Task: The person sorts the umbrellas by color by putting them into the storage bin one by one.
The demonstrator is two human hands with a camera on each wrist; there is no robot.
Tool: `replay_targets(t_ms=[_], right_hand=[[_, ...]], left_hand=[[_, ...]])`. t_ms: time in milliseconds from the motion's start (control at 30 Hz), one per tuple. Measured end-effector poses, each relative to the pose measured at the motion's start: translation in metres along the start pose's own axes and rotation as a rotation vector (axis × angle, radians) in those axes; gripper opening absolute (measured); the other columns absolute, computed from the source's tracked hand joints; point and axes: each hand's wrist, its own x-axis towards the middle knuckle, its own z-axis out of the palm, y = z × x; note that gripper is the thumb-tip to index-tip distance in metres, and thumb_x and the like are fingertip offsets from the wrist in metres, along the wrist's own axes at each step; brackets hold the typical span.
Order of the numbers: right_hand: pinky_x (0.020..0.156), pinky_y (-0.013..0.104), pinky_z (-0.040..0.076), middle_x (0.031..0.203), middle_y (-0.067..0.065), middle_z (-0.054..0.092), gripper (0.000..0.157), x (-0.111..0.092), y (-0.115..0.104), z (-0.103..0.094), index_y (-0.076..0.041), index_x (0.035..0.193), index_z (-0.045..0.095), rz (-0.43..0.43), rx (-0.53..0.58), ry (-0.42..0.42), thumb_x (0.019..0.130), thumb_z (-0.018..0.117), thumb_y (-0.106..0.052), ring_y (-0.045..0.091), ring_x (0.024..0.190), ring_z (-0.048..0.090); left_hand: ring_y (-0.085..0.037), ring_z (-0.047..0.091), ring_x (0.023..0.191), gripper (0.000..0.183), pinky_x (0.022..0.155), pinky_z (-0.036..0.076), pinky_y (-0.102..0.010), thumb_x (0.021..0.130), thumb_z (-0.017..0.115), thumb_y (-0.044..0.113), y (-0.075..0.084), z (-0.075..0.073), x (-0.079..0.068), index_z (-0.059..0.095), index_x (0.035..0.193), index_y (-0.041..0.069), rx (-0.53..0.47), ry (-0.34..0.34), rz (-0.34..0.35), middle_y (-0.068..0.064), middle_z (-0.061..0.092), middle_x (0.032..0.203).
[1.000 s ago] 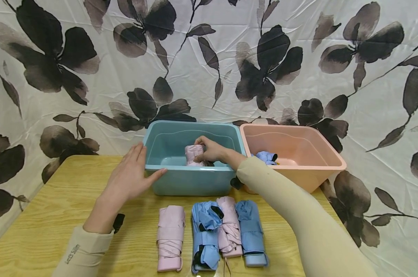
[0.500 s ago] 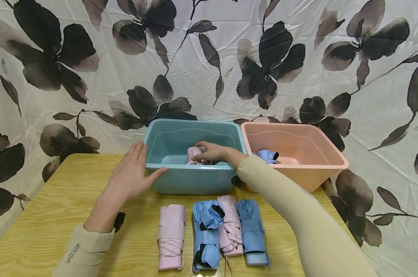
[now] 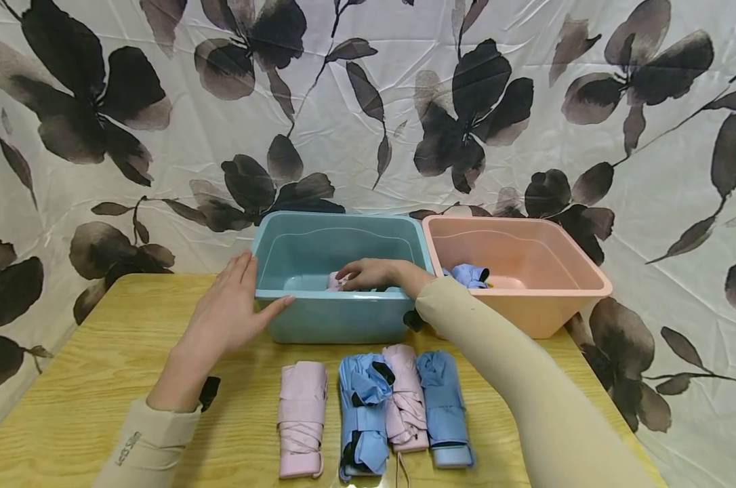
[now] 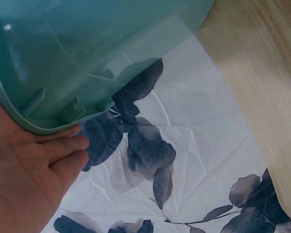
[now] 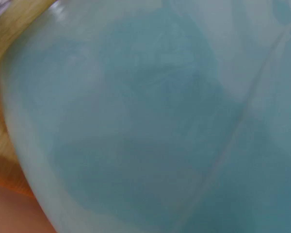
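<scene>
Pink umbrella (image 3: 333,280), apparently gripped by right hand (image 3: 368,273); four umbrellas (image 3: 374,407) tabled; left hand (image 3: 228,312) flat.

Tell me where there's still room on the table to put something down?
The bare wood of the table left of the left hand and the pink umbrella is free. So is the strip between the umbrella row and the teal bin. It is crowded around the four folded umbrellas, and where the right hand reaches into the bin.
</scene>
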Motion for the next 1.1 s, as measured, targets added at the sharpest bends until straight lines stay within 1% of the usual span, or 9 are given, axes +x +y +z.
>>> replay_targets(t_ms=[167,300,433,500,567,700,833,967,1100], right_hand=[[0.105,0.039,0.052,0.158,0.019,0.045,0.052,-0.004,0.0,0.0,-0.007,0.158,0.044,-0.029,-0.052,0.023,0.109,0.053,-0.023,0.028,0.135,0.053],[0.107,0.037,0.051,0.157,0.018,0.048,0.051,-0.008,0.0,-0.001,-0.007,0.156,0.046,-0.054,-0.111,0.055,0.109,0.054,-0.024,0.028,0.139,0.051],[0.111,0.041,0.049,0.155,0.017,0.051,0.05,-0.02,-0.002,0.0,-0.008,0.156,0.047,-0.102,-0.111,0.105,0.108,0.055,-0.024,0.028,0.14,0.052],[0.11,0.041,0.049,0.154,0.015,0.053,0.051,-0.027,-0.003,0.001,-0.008,0.155,0.048,-0.126,-0.096,0.137,0.108,0.057,-0.026,0.027,0.136,0.055],[0.107,0.04,0.051,0.151,0.013,0.057,0.05,-0.035,-0.004,0.002,-0.009,0.153,0.051,-0.148,-0.079,0.188,0.108,0.058,-0.027,0.026,0.13,0.06],[0.097,0.037,0.056,0.145,0.008,0.062,0.046,-0.052,-0.005,0.005,-0.011,0.148,0.057,-0.206,-0.03,0.327,0.106,0.063,-0.028,0.025,0.121,0.065],[0.093,0.037,0.059,0.145,0.008,0.062,0.043,-0.073,-0.004,0.011,-0.012,0.146,0.059,-0.306,0.048,0.419,0.105,0.064,-0.024,0.027,0.117,0.068],[0.097,0.039,0.058,0.145,0.004,0.061,0.042,-0.094,-0.002,0.02,-0.015,0.146,0.06,-0.389,0.102,0.492,0.105,0.064,-0.025,0.024,0.121,0.067],[0.1,0.041,0.057,0.142,-0.002,0.063,0.04,-0.114,-0.002,0.03,-0.02,0.144,0.063,-0.443,0.151,0.599,0.105,0.065,-0.027,0.017,0.123,0.065]], left_hand=[[-0.051,0.015,0.155,0.113,0.125,0.018,-0.064,0.098,0.047,0.074,0.001,0.0,0.0,0.014,0.16,-0.014,-0.001,0.001,0.001,-0.036,0.014,0.166],[-0.051,0.014,0.155,0.112,0.125,0.018,-0.064,0.098,0.047,0.074,0.0,0.001,-0.001,0.014,0.16,-0.014,0.001,0.002,0.002,-0.036,0.014,0.166],[-0.052,0.015,0.154,0.112,0.124,0.019,-0.064,0.098,0.048,0.073,0.0,0.002,-0.001,0.015,0.16,-0.014,-0.004,0.013,0.012,-0.036,0.015,0.166],[-0.052,0.016,0.154,0.112,0.124,0.019,-0.065,0.099,0.048,0.073,0.0,0.002,-0.001,0.015,0.16,-0.014,-0.008,0.016,0.016,-0.037,0.015,0.166],[-0.052,0.016,0.154,0.112,0.124,0.019,-0.065,0.099,0.048,0.073,0.0,0.002,-0.001,0.014,0.16,-0.014,-0.011,0.018,0.018,-0.037,0.015,0.166],[-0.052,0.016,0.154,0.112,0.124,0.02,-0.065,0.099,0.048,0.073,-0.001,0.003,0.001,0.014,0.16,-0.014,-0.014,0.021,0.021,-0.037,0.015,0.166],[-0.052,0.017,0.154,0.112,0.123,0.02,-0.066,0.099,0.048,0.073,-0.001,0.004,0.002,0.015,0.159,-0.015,-0.007,0.021,0.027,-0.037,0.015,0.165],[-0.053,0.016,0.154,0.112,0.124,0.02,-0.065,0.099,0.049,0.073,-0.001,0.005,0.001,0.016,0.159,-0.016,-0.004,0.013,0.028,-0.038,0.015,0.165],[-0.053,0.016,0.154,0.112,0.123,0.02,-0.066,0.099,0.048,0.072,-0.001,0.004,0.0,0.015,0.158,-0.016,-0.006,0.015,0.028,-0.038,0.014,0.165]])
